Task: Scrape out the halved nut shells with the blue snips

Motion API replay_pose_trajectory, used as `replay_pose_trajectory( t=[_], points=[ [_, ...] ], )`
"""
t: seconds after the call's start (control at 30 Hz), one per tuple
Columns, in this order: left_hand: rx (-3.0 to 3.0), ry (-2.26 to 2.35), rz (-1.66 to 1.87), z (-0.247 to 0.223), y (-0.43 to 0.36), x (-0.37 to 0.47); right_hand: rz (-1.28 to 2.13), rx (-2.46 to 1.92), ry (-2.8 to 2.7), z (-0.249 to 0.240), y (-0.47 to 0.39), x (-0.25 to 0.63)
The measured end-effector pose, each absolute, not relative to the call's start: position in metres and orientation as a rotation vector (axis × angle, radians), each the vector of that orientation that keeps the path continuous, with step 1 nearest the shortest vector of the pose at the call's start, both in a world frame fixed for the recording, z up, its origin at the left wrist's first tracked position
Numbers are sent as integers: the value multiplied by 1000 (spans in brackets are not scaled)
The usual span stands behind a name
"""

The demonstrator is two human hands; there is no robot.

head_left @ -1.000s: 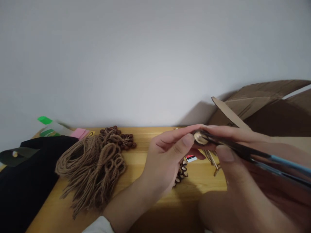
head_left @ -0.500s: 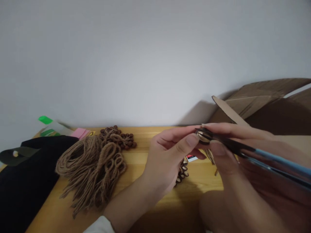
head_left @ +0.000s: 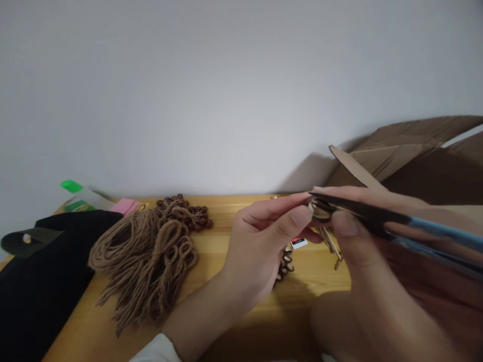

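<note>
Ok so here's where I'm at: my left hand (head_left: 260, 241) is pinching a small round ring-like piece (head_left: 320, 209) between thumb and forefinger, held up in the air above the counter (head_left: 234, 211), well off the surface. My right hand (head_left: 362, 251) is closed around a pair of scissors (head_left: 377, 217), dark blades and a light blue handle, with the tip sitting right on that little piece. I can't tell if the blades are parted at all, they look like one dark sliver from here. Some thin tan strands hang down under the piece.

My read is that I'm in the trimming bit, lining the blade tip up against whatever's tied on there. The next move needs a really steady pinch and the tip kept clear of my left thumb, since it's basically touching it.

Off to the left there's a heap of brown twine loops (head_left: 147, 256) with a cluster of dark wooden beads (head_left: 188, 211) behind it, plus a cardboard box (head_left: 407, 156) on the right.
</note>
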State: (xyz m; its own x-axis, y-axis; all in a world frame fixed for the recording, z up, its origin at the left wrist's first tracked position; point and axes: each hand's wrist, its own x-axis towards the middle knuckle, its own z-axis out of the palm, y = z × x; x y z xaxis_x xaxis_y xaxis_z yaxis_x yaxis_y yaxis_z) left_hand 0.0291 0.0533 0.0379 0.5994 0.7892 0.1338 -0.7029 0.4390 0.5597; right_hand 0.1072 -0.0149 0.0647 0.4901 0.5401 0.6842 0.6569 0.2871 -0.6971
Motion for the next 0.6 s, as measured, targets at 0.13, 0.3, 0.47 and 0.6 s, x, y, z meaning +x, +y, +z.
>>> replay_pose_trajectory(
  t=[0.13, 0.3, 0.47, 0.6],
  points=[
    [602, 143, 914, 40, 52, 29, -98, -1447, -1012, 69, -14, 98],
    [627, 216, 941, 38, 52, 29, -113, -1458, -1195, 65, -19, 112],
    [647, 232, 953, 36, 53, 29, -118, -1491, -1278, 61, -25, 123],
    [658, 261, 961, 36, 52, 30, -16, -1554, -1363, 61, -29, 128]
  ],
)
